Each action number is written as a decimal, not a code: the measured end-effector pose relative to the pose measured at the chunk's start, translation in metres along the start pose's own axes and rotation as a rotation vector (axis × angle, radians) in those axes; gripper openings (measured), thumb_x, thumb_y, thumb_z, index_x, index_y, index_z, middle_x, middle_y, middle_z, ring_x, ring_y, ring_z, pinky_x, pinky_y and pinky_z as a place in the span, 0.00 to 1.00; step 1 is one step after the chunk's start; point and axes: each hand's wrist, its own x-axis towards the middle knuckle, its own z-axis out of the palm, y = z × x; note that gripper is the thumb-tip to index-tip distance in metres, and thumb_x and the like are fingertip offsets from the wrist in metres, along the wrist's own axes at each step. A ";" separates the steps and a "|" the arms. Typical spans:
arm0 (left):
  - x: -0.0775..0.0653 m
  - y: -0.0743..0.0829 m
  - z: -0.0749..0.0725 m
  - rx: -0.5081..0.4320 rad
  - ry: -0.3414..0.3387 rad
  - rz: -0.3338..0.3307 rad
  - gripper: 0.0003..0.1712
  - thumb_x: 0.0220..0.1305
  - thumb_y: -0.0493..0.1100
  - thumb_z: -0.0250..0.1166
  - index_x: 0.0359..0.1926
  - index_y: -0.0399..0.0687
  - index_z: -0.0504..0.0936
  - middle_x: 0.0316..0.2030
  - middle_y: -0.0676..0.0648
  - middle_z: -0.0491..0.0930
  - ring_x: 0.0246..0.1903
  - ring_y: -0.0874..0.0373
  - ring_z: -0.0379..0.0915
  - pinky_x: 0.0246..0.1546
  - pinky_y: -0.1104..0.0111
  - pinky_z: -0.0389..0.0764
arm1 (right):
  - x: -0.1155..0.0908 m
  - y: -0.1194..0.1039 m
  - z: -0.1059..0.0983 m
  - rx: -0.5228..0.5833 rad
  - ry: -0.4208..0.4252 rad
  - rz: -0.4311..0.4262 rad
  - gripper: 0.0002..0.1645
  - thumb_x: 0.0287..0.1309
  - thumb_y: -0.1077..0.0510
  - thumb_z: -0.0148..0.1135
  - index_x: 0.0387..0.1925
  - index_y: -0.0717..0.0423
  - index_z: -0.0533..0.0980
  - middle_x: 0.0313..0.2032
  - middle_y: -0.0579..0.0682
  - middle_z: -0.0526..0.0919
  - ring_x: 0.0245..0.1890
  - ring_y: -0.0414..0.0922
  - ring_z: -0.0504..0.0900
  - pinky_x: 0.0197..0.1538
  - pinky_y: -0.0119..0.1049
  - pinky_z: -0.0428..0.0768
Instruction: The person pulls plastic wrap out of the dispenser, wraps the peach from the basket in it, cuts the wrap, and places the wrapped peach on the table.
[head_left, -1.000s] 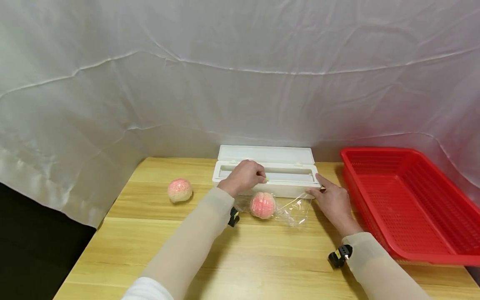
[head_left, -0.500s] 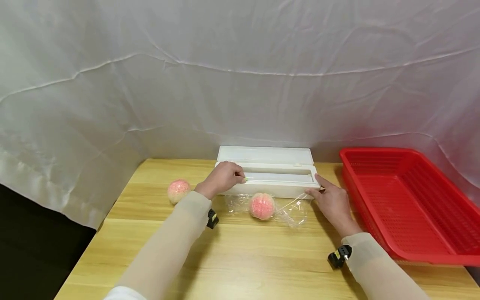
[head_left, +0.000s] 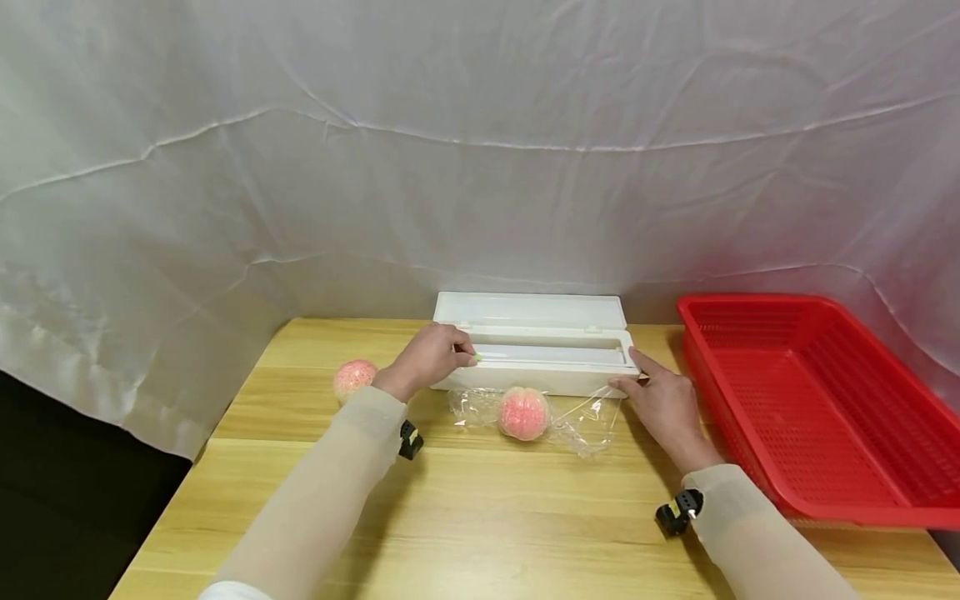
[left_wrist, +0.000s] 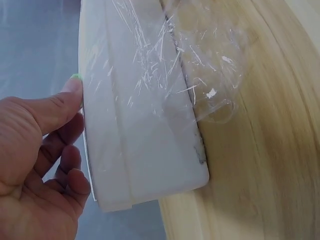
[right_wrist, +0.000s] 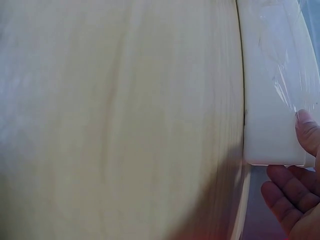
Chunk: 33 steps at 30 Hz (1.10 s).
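Note:
A long white cling film dispenser (head_left: 543, 379) lies across the back of the table, its lid (head_left: 528, 309) raised behind it. Between thumb and finger, my left hand (head_left: 429, 358) pinches a small green slide cutter (head_left: 477, 357) on the dispenser's front rail, toward the left end. At the opposite end my right hand (head_left: 663, 408) grips the dispenser's corner, thumb on its front face (right_wrist: 307, 132). Just in front sits a pink-and-cream peach (head_left: 523, 414) with clear cling film (head_left: 588, 429) spread around it. In the left wrist view, crumpled film (left_wrist: 210, 65) overlaps the dispenser's front.
A second peach (head_left: 354, 379) rests at the left, partly hidden by my left forearm. On the right stands a large red plastic basket (head_left: 750, 302). A grey-white cloth (head_left: 465, 167) hangs behind the wooden table (head_left: 487, 517).
My left hand has slid leftward along the dispenser's rail with the green slide cutter, uncovering more of the trough and the film left of the near peach. The right hand has stayed in place.

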 end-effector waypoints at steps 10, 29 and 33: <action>0.004 0.018 -0.006 0.173 -0.041 -0.012 0.10 0.71 0.43 0.70 0.49 0.48 0.92 0.44 0.49 0.91 0.48 0.53 0.84 0.77 0.52 0.64 | 0.002 0.003 0.001 -0.012 0.001 0.006 0.42 0.61 0.47 0.77 0.73 0.57 0.73 0.54 0.72 0.83 0.52 0.71 0.82 0.52 0.63 0.82; -0.010 -0.002 -0.009 0.163 0.043 0.046 0.05 0.72 0.42 0.70 0.39 0.49 0.92 0.36 0.52 0.89 0.42 0.55 0.82 0.61 0.57 0.79 | 0.001 0.003 0.004 -0.002 0.002 -0.002 0.43 0.61 0.47 0.77 0.73 0.57 0.72 0.56 0.72 0.82 0.52 0.70 0.83 0.52 0.64 0.82; -0.017 -0.014 -0.014 0.149 0.054 0.014 0.06 0.73 0.42 0.69 0.38 0.49 0.91 0.37 0.52 0.86 0.41 0.56 0.78 0.50 0.59 0.82 | 0.003 0.005 0.003 0.001 0.001 0.005 0.43 0.61 0.48 0.77 0.73 0.57 0.72 0.56 0.72 0.82 0.53 0.70 0.82 0.52 0.64 0.82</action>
